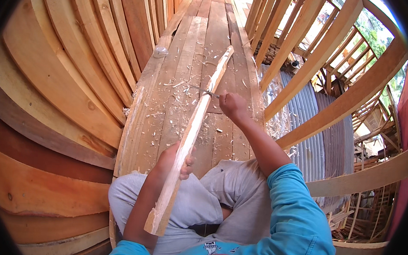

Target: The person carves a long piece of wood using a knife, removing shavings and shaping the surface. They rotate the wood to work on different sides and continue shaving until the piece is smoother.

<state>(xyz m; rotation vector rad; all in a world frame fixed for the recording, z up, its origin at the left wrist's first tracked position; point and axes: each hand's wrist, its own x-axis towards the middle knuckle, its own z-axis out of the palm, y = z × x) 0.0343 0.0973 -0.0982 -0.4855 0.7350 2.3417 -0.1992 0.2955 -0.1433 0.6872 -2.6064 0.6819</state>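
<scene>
At the far left, a stack of long orange-brown wooden boards (72, 68) is leaning in a curved row, its planks bending toward the rim of the view. Just right of them, a small clear container (160, 52) is sitting near the left edge of the brown plank floor (191, 35), where pale curled wood shavings (158, 113) are lying scattered. The person is sitting on this floor with legs folded in light grey trousers (194, 202). The left hand (166, 157) is gripping the lower half of a long, pale, roughly squared wooden stick (195, 122), its fingertips showing on the stick's right side. The stick is slanting over the lap, its near end lying above the left forearm and its far end pointing up and slightly right over the planks. A thin dark metal blade (210, 94) is crossing the stick's upper half, touching its top face. To the right, the right hand (233, 106) is closing around the blade's right end, below a rolled turquoise sleeve (295, 198). Farther right, pale wooden slats (306, 68) are standing tilted along the floor's edge, grey corrugated metal sheets (308, 110) are lying beyond them, and a red surface (407, 107) is bordering the far right.
</scene>
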